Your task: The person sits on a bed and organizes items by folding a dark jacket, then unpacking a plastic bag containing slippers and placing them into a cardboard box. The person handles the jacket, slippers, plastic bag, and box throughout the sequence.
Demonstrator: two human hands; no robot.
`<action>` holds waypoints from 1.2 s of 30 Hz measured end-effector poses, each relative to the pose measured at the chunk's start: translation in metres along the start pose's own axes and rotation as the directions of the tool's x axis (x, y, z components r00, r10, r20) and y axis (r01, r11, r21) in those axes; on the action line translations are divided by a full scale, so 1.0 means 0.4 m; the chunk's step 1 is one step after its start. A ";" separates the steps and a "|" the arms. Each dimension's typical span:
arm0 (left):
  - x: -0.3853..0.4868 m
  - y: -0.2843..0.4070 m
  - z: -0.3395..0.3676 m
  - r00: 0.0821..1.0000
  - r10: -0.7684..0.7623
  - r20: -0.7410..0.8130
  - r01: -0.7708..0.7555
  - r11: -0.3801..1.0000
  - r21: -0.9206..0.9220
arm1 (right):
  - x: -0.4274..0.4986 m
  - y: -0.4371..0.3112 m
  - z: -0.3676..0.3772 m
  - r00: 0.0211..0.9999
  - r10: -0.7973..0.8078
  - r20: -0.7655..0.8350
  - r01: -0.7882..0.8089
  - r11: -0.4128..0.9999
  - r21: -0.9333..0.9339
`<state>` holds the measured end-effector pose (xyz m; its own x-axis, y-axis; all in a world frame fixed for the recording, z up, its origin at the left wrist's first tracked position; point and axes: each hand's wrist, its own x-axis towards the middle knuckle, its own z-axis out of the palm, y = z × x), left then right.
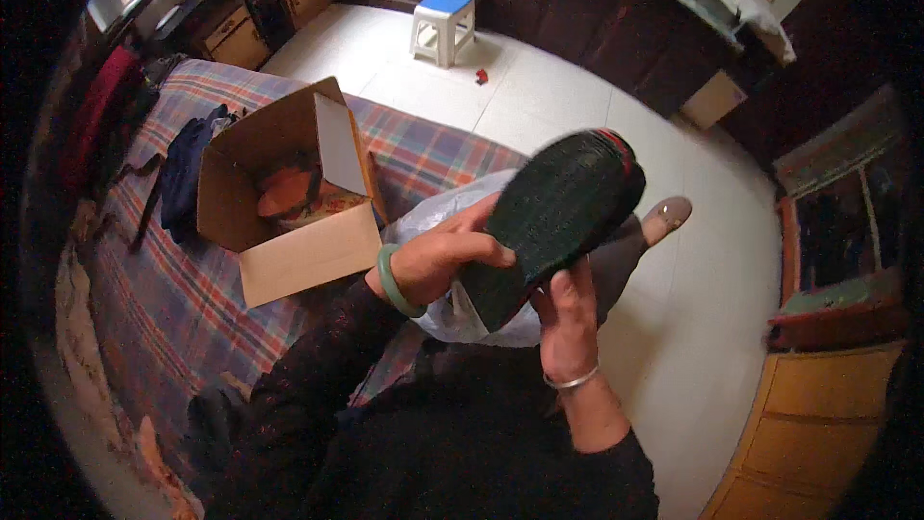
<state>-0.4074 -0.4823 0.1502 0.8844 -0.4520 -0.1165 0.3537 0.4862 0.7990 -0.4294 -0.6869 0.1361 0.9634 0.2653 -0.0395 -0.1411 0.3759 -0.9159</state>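
Observation:
A dark ribbed item point(559, 202), long and rounded with a thin red line near its far end, is held over my lap; it may be a cap or a shoe, and I cannot tell which. My left hand point(440, 260), with a green bangle at the wrist, grips its near left side, thumb on top. The fingers of my right hand point(570, 321), below a silver bangle, hold its near right edge from beneath. Under both hands a white plastic bag point(451, 318) lies across my lap.
An open cardboard box point(310, 253) with brown and patterned items inside stands to the left on a plaid bedspread point(173, 310), beside dark clothing point(184, 180). Beyond are a blue-topped white stool point(444, 22) and a small red object point(481, 76) on the tiled floor. Wooden drawers point(816, 404) stand right.

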 end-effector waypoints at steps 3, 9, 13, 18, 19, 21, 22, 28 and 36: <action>0.043 0.053 0.054 0.985 0.132 0.113 -0.150 0.975 0.166 | 0.000 -0.032 0.016 0.979 -0.199 0.037 0.202 0.971 -0.127; 0.100 0.061 0.194 0.807 0.440 0.393 -0.566 0.766 0.306 | 0.010 -0.117 -0.026 0.905 -0.421 -0.058 0.336 0.792 -0.510; 0.059 0.000 0.176 0.903 0.355 0.240 -0.302 0.925 -0.232 | -0.036 -0.192 -0.051 0.836 -0.517 0.184 0.390 0.324 -0.862; -0.093 -0.158 0.033 0.969 0.236 -0.078 -0.248 0.890 -0.382 | -0.145 -0.117 -0.077 0.929 -0.104 0.354 0.353 -0.032 -0.935; -0.125 -0.194 0.004 0.981 0.143 -0.132 -0.183 0.908 -0.377 | -0.166 -0.083 -0.087 0.930 0.004 0.368 0.366 -0.108 -0.924; -0.183 -0.282 -0.028 0.950 -0.048 -0.308 0.000 0.988 -0.154 | -0.191 0.013 -0.095 0.922 0.054 0.384 0.388 -0.104 -0.916; -0.192 -0.297 -0.041 0.939 -0.059 -0.340 0.038 0.997 -0.067 | -0.180 0.041 -0.098 0.918 0.066 0.391 0.396 -0.098 -0.913; -0.172 -0.349 -0.103 0.908 -0.168 -0.384 0.069 0.964 -0.258 | -0.172 0.074 -0.143 0.920 -0.008 0.392 0.391 -0.029 -0.920; -0.166 -0.341 -0.117 0.923 -0.236 -0.303 0.117 0.924 -0.364 | -0.240 0.064 -0.216 0.971 -0.098 0.216 0.224 0.081 -0.971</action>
<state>-0.5001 -0.4836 0.0215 0.8253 -0.3052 -0.4751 0.5410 0.6687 0.5101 -0.5059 -0.7796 0.0818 0.9005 0.4124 0.1380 0.4260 -0.7725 -0.4708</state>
